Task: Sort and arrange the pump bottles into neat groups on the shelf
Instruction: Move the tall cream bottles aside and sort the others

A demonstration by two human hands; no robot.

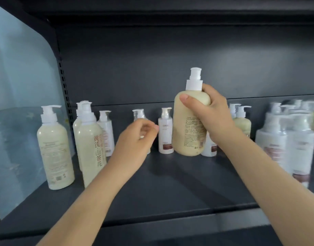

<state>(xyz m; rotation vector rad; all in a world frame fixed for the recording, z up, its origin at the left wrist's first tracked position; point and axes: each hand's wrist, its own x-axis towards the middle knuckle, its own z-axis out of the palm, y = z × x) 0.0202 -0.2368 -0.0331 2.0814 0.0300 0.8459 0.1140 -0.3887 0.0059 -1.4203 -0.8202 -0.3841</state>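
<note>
My right hand [208, 114] grips a large cream pump bottle [189, 125] by its shoulder and holds it above the dark shelf [170, 183], its back label toward me. My left hand [136, 137] hovers with loosely curled fingers in front of a small white bottle [139, 114], which it mostly hides; no contact is plain. Another small white bottle [165, 132] stands between the two hands. Three cream bottles stand at the left: one in front [54, 150], one with red characters [91, 144], one behind them [77, 125].
A small white bottle [106, 132] stands behind the left group. More white bottles [285, 139] crowd the right end, blurred, with a cream one [242, 121] behind my right wrist. A translucent side panel [19, 86] closes the left. The upper shelf [170, 8] hangs overhead.
</note>
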